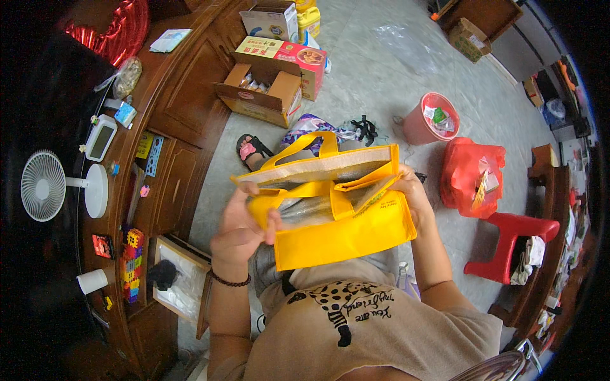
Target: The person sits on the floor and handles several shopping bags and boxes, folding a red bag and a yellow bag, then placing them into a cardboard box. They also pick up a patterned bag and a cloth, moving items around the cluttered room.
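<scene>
A yellow insulated tote bag [343, 238] with a silvery foil lining [310, 212] is held over my lap, its mouth spread apart. My left hand [245, 221] grips the bag's left side, thumb and fingers at the folded edge; it is slightly blurred. On the other side, my right hand [413, 195] clasps the right edge, its fingers mostly hidden behind the fabric. Two yellow carrying straps show, one strap [305, 145] on the far rim and another [310, 189] across the opening. The bottom of the bag's inside is hidden.
Beyond the bag lies a purple patterned cloth item [310, 126] on the floor. An opened carton [259, 97] stands by the wooden cabinet [186, 90]. To the right are a pink bin [414, 126], a red plastic bag [457, 181] and a red stool [500, 238]. A white fan [43, 185] stands at left.
</scene>
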The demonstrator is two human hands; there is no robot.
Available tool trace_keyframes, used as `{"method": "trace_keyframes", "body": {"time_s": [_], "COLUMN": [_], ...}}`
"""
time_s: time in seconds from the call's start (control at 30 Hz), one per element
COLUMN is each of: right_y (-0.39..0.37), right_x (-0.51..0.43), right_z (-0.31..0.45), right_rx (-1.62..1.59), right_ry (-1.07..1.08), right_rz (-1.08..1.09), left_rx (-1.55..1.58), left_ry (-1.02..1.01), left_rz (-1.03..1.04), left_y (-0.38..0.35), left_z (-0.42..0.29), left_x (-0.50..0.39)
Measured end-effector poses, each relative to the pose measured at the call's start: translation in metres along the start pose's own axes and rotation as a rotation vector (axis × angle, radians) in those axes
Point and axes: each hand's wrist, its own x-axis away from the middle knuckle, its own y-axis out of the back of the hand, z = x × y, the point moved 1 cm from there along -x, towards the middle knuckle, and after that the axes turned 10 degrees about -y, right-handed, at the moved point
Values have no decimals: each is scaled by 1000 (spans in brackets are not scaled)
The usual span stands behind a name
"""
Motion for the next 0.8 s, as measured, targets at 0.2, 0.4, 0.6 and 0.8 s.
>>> {"method": "trace_keyframes", "body": {"time_s": [0.2,0.4,0.6,0.8], "right_y": [9,15,4,-4], "right_x": [1,4,0,-16], "right_z": [-7,-8,-3,-17], "right_rx": [-66,119,161,-90], "right_ry": [-6,93,97,-79], "right_rz": [44,296,324,68], "left_rx": [-360,-742,-412,-834], "left_ry": [-314,479,548,-41], "left_rz": [-147,92,550,950], "left_y": [18,66,14,-26], "left_z": [-27,7,60,61], "left_x": [-25,-79,-21,-8]}}
